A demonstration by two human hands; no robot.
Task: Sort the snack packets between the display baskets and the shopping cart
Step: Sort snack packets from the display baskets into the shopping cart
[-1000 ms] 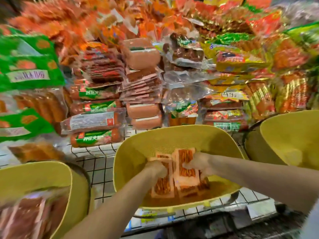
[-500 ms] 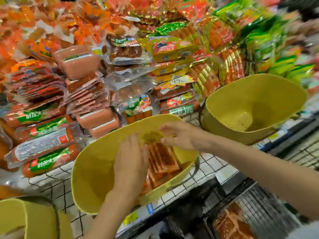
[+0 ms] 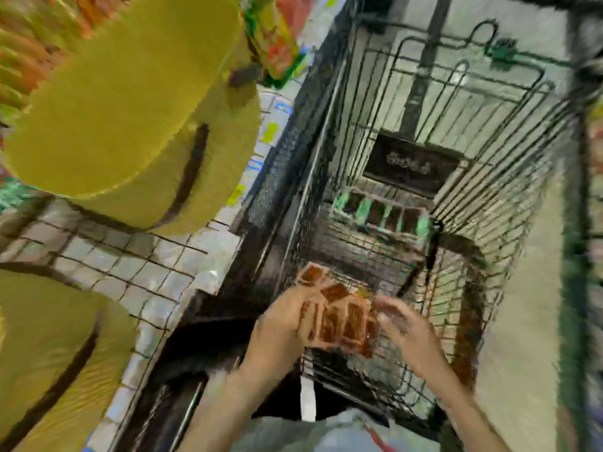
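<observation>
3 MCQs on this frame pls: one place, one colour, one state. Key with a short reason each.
1. Where are the snack packets?
A) on the floor
B) above the shopping cart
C) in a box

2. What colour is the upper-left display basket?
A) yellow
B) blue
C) white

3. What state are the packets in?
A) lying loose
B) gripped by the left hand
C) tied with string

Key:
1 B: the cart's wire floor shows behind and below them.
2 A: its wall and inside are plainly yellow.
3 B: the left hand's fingers curl round the fanned stack.
</observation>
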